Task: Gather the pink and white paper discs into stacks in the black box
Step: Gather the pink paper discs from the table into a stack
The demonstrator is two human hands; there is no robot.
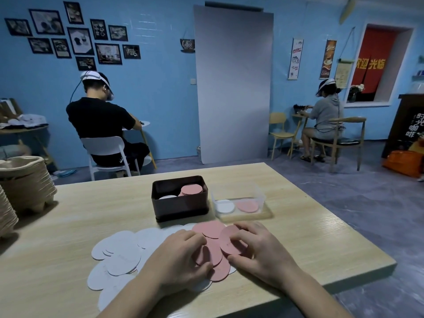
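Loose pink discs (212, 229) lie overlapped on the wooden table (298, 226) just in front of the black box (181, 206). White discs (124, 253) spread out to their left. Inside the box stand a pink stack (191, 189) and a lower white stack (167, 197). My left hand (181, 260) rests on the pink discs, fingers curled round their left edges. From the right, my right hand (257, 246) pinches a pink disc (229, 242) between thumb and fingers.
A clear plastic tray (241, 203) holding one white and one pink disc stands right of the box. Stacked pulp trays (25, 180) sit at the table's left edge. Two people sit at other tables behind, backs turned. The table's right edge is close to my right hand.
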